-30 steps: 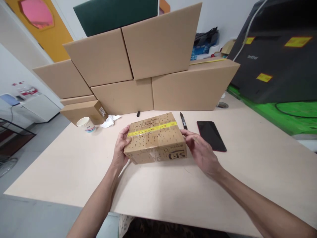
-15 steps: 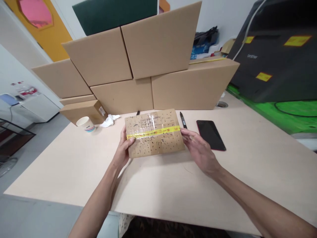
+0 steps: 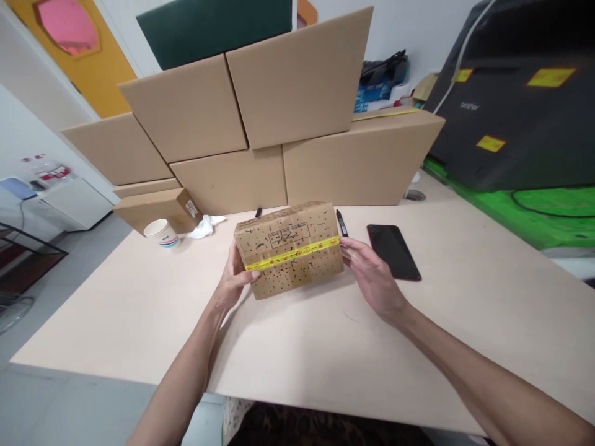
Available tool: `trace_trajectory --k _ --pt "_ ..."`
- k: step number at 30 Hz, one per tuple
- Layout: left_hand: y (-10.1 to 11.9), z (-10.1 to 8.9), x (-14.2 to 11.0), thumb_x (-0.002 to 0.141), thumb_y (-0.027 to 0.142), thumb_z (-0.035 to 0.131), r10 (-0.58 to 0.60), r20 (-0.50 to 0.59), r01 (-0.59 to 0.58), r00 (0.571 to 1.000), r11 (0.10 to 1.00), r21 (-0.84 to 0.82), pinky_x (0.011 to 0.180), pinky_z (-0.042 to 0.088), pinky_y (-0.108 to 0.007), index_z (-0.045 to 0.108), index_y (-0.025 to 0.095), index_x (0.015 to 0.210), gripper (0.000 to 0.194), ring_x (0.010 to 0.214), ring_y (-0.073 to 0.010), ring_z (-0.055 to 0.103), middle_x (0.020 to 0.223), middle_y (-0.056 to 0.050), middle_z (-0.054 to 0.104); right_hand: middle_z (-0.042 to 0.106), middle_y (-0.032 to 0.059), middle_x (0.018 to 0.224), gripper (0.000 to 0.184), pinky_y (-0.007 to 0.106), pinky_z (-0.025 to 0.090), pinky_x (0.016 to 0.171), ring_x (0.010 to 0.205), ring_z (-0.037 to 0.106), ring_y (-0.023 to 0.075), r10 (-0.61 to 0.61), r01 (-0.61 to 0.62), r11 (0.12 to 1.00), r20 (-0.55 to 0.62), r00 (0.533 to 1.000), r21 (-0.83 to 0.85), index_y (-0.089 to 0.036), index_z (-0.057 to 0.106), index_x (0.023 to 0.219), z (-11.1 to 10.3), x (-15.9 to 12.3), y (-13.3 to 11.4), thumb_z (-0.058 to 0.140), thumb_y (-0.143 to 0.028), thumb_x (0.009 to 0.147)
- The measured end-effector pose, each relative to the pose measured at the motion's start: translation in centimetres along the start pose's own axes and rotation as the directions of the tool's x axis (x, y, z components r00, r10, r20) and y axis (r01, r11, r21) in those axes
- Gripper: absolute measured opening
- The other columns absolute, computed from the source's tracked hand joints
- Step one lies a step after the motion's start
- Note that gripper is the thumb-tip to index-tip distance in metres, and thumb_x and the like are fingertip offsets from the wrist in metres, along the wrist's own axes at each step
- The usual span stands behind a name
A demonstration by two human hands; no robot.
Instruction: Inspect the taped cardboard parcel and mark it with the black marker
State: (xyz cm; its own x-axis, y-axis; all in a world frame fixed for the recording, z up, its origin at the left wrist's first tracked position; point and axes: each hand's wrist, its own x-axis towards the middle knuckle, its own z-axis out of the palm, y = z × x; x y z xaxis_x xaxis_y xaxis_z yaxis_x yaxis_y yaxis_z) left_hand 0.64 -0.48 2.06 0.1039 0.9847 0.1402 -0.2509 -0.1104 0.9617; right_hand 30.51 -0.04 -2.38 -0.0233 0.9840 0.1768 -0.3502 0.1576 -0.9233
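A small cardboard parcel with a yellow tape band and black scribbles stands tipped up on its far lower edge on the pale table, its taped face turned toward me. My left hand grips its left end, thumb on the front face. My right hand holds its right end with the fingers curled against the side. Both hands are closed on the parcel.
A black phone and a black marker lie just right of the parcel. A paper cup, a crumpled tissue and a small box sit left. Stacked large cartons wall the back; a black printer stands right.
The parcel has been rotated away from me: one second ago its taped face pointed up, now it faces me. Both hands stayed on its ends.
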Motion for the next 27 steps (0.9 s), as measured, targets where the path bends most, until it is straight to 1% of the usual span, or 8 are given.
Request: trace_trajectory --k 5,10,13,15,19,22,25,27 --pt "-0.2 0.0 -0.1 0.07 0.039 0.094 -0.039 -0.008 0.04 0.999 0.998 0.047 0.118 0.051 -0.052 0.046 0.029 0.156 0.099 0.146 -0.0394 0.055 0.154 -0.013 0.062 0.075 0.0045 0.137 0.041 0.055 0.041 0.124 0.134 0.065 0.0282 0.026 -0.026 1.0 -0.002 1.0 0.018 -0.034 0.075 0.121 0.0 0.0 -0.2 0.079 -0.058 0.088" --pt "-0.6 -0.4 0.0 0.072 0.043 0.092 -0.061 -0.036 0.062 0.997 0.998 0.018 0.115 0.053 -0.051 0.052 0.026 0.153 0.091 0.139 -0.0397 0.062 0.147 -0.013 0.069 0.072 0.0059 0.142 0.045 0.053 0.043 0.123 0.139 0.062 0.0293 0.046 -0.046 0.999 0.023 0.999 -0.004 -0.032 0.073 0.123 0.4 -0.4 -0.8 0.078 -0.059 0.088" --pt "-0.5 -0.7 0.1 0.072 0.051 0.09 -0.155 -0.01 0.155 0.988 0.988 -0.02 0.111 0.056 -0.053 0.059 0.021 0.146 0.086 0.13 -0.0416 0.069 0.136 -0.016 0.075 0.065 0.0066 0.153 0.055 0.05 0.043 0.124 0.146 0.056 0.0298 0.072 -0.072 0.997 0.056 0.996 -0.015 -0.032 0.066 0.134 0.5 -0.6 -1.1 0.078 -0.06 0.088" --pt "-0.4 -0.9 0.1 0.071 0.054 0.089 -0.198 0.012 0.199 0.98 0.98 -0.026 0.109 0.058 -0.053 0.065 0.018 0.139 0.081 0.127 -0.0426 0.071 0.13 -0.017 0.078 0.062 0.0069 0.156 0.063 0.05 0.048 0.12 0.147 0.056 0.0312 0.111 -0.111 0.994 0.069 0.991 -0.009 -0.034 0.061 0.14 0.3 -0.5 -1.2 0.077 -0.063 0.086" --pt "0.3 -1.4 -0.1 0.07 0.057 0.089 -0.235 0.078 0.237 0.969 0.971 -0.018 0.105 0.06 -0.051 0.075 0.017 0.124 0.068 0.124 -0.0436 0.073 0.123 -0.016 0.081 0.07 0.0071 0.146 0.074 0.054 0.056 0.108 0.138 0.064 0.0355 0.202 -0.203 0.979 0.103 0.974 -0.004 -0.036 0.057 0.144 -0.6 -0.1 -1.5 0.077 -0.07 0.081" --pt "0.9 -1.9 -0.2 0.069 0.061 0.089 -0.287 0.129 0.286 0.949 0.958 0.028 0.099 0.063 -0.05 0.078 0.016 0.117 0.067 0.119 -0.044 0.075 0.118 -0.016 0.082 0.073 0.0071 0.142 0.074 0.057 0.054 0.109 0.138 0.064 0.0372 0.247 -0.246 0.969 0.122 0.961 -0.029 -0.035 0.064 0.14 -1.3 0.2 -2.2 0.079 -0.071 0.078" --pt "1.7 -2.2 -0.2 0.07 0.063 0.088 -0.335 0.154 0.327 0.93 0.942 0.075 0.09 0.065 -0.046 0.08 0.015 0.114 0.066 0.111 -0.0421 0.078 0.113 -0.016 0.083 0.07 0.0071 0.147 0.068 0.059 0.048 0.116 0.147 0.056 0.0377 0.282 -0.274 0.959 0.143 0.949 -0.077 -0.035 0.073 0.132 -2.1 0.5 -3.3 0.081 -0.072 0.076" --pt "2.1 -2.2 -0.1 0.07 0.064 0.087 -0.381 0.186 0.368 0.906 0.924 0.103 0.084 0.066 -0.044 0.08 0.014 0.112 0.066 0.104 -0.0407 0.08 0.111 -0.017 0.083 0.068 0.0079 0.15 0.067 0.06 0.042 0.122 0.15 0.052 0.0385 0.315 -0.288 0.946 0.209 0.926 -0.151 -0.034 0.077 0.128 -2.6 0.7 -4.1 0.08 -0.074 0.075"
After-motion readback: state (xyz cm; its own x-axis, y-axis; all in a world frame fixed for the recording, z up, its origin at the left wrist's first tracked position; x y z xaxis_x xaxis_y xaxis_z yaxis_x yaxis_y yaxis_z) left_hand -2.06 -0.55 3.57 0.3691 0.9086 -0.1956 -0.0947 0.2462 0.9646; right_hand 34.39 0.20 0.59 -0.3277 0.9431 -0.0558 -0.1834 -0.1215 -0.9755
